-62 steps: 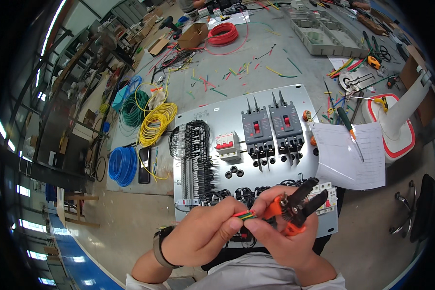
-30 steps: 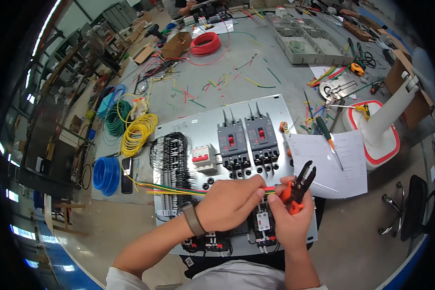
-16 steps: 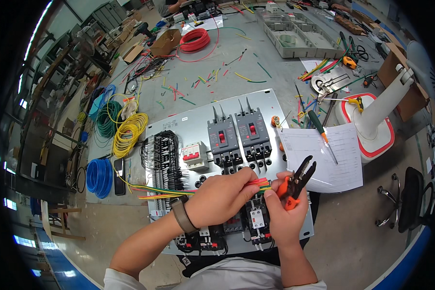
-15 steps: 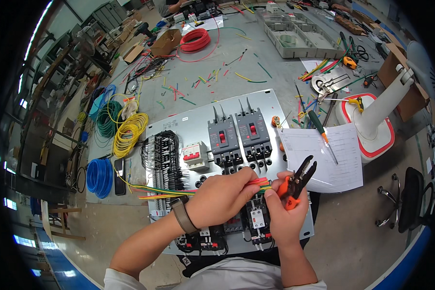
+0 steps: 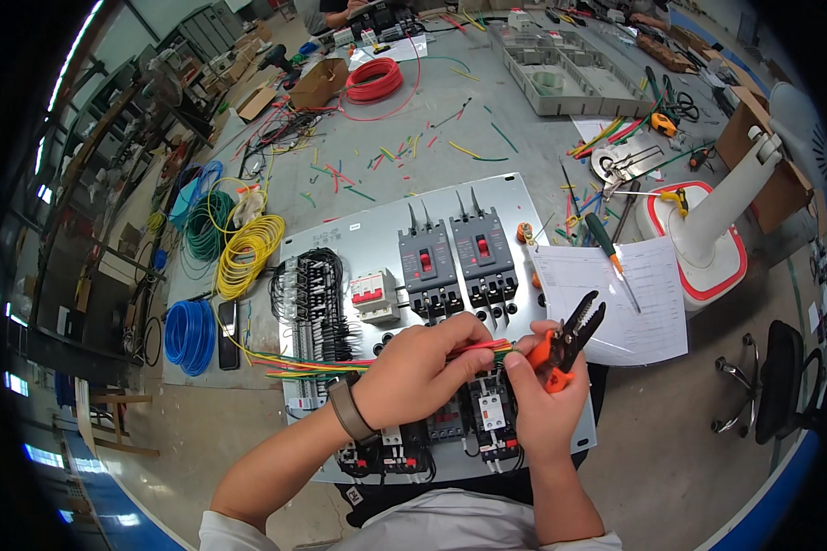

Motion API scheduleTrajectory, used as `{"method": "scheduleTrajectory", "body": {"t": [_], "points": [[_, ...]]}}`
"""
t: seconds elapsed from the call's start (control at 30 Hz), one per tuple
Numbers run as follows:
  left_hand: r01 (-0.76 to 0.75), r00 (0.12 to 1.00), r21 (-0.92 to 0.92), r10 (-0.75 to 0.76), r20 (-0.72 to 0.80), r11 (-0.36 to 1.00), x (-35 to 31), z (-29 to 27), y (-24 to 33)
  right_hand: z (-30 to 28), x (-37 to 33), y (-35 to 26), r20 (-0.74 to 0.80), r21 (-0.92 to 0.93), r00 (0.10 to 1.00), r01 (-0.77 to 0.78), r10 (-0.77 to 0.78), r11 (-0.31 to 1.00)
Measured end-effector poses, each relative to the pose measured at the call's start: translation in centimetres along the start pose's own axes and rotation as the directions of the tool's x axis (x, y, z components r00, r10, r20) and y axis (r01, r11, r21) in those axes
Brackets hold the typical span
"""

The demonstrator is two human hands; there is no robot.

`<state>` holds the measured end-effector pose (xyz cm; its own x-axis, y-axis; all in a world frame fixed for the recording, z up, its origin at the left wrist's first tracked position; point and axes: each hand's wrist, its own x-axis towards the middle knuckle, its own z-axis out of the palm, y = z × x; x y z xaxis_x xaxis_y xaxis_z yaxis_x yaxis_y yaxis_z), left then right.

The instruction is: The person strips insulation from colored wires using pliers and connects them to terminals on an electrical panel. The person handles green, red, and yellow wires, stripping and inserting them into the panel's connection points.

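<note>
My left hand (image 5: 423, 372) is closed round a bundle of red, yellow and green wires (image 5: 317, 366), whose ends poke out past the thumb toward the right. In my right hand (image 5: 547, 395) are orange-handled wire strippers (image 5: 574, 335), with the dark toothed jaws pointing up and away from the wires. My right thumb and fingertips are close beside the wire ends; whether they touch is hard to see. Beneath both hands lies a metal mounting panel (image 5: 340, 230) bearing two grey circuit breakers (image 5: 429, 266), a small white breaker (image 5: 373, 296), terminal blocks with black wires (image 5: 311, 308) and contactors (image 5: 492, 413).
Left of the panel are yellow (image 5: 248, 253), green (image 5: 207, 230) and blue (image 5: 189, 338) wire coils and a phone (image 5: 229, 335). A printed sheet (image 5: 625, 312) with a screwdriver (image 5: 613, 253) lies right, near a white fan (image 5: 698, 239). Wire scraps and a red coil (image 5: 374, 81) lie farther back.
The wires in my left hand have drawn closer together, their ends more even near my right fingertips. Both hands stay in nearly the same place, and the strippers remain in my right hand.
</note>
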<state>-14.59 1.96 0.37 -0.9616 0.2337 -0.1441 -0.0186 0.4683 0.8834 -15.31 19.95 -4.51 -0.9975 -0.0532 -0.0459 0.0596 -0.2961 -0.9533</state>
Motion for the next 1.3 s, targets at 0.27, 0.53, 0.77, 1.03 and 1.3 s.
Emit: {"method": "scheduleTrajectory", "body": {"t": [0.27, 0.53, 0.77, 1.03, 1.3], "points": [[0.062, 0.998, -0.223, -0.056, 0.03, 0.973, 0.5, -0.1, -0.4, 0.1, 0.4, -0.7, 0.023, -0.016, 0.999, -0.045, 0.045, 0.999], [-0.056, 0.998, -0.069, 0.057, 0.008, 0.996, 0.8, -0.4, -1.0, -0.5, 0.8, -0.3, 0.103, -0.011, 0.994, -0.044, 0.045, 0.999], [-0.018, 1.0, -0.168, 0.017, -0.008, 0.986, 0.9, -0.2, -0.6, -0.6, 1.0, -0.4, 0.116, -0.001, 0.992, -0.053, 0.053, 0.999], [0.08, 0.997, -0.283, -0.073, 0.036, 0.956, 1.0, -0.3, -1.1, -0.5, 1.0, -0.5, 0.119, -0.039, 0.992, -0.034, 0.038, 0.999], [0.113, 0.994, -0.275, -0.105, 0.041, 0.955, 1.1, -0.5, -1.1, -0.6, 0.9, -0.5, 0.119, -0.065, 0.992, -0.023, 0.031, 0.998]]}}
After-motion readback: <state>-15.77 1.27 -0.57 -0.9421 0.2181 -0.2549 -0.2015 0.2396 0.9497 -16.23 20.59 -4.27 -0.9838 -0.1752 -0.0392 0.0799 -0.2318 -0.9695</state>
